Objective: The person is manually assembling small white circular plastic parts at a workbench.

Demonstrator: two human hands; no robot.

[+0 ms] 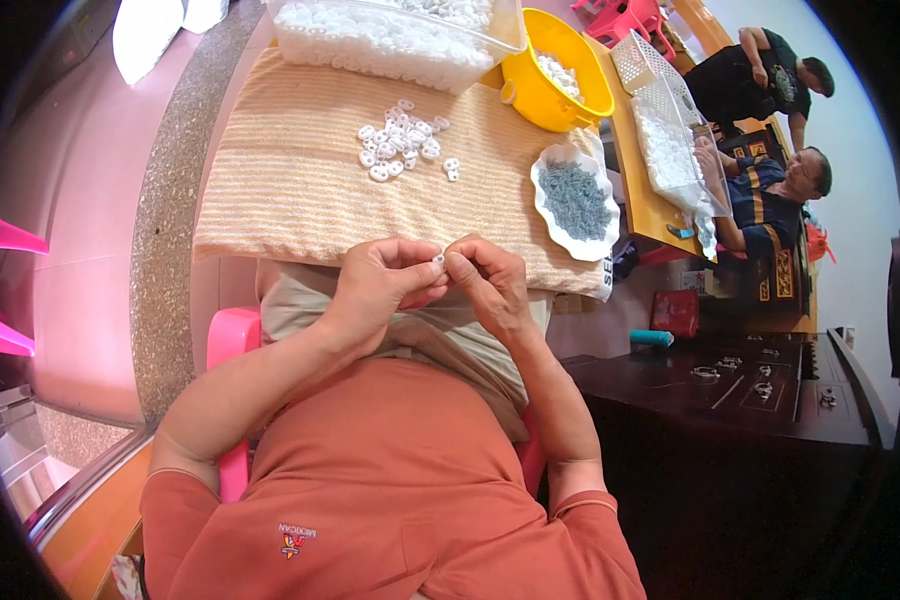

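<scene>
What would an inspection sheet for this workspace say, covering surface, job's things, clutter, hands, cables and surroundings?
Surface: striped towel spread under the work.
Job's things: small white piece held at the towel's near edge; loose pile of white two-holed pieces; clear plastic tub of white pieces; yellow basin with more; scalloped white dish of small grey parts.
Clutter: nothing seen beyond a few pieces apart from the pile.
Hands: left hand pinches the small white piece; right hand meets it, exact grip unclear.
Cables: nothing seen.
Surroundings: two other people by a wooden table at right; pink plastic seat at far left.
</scene>
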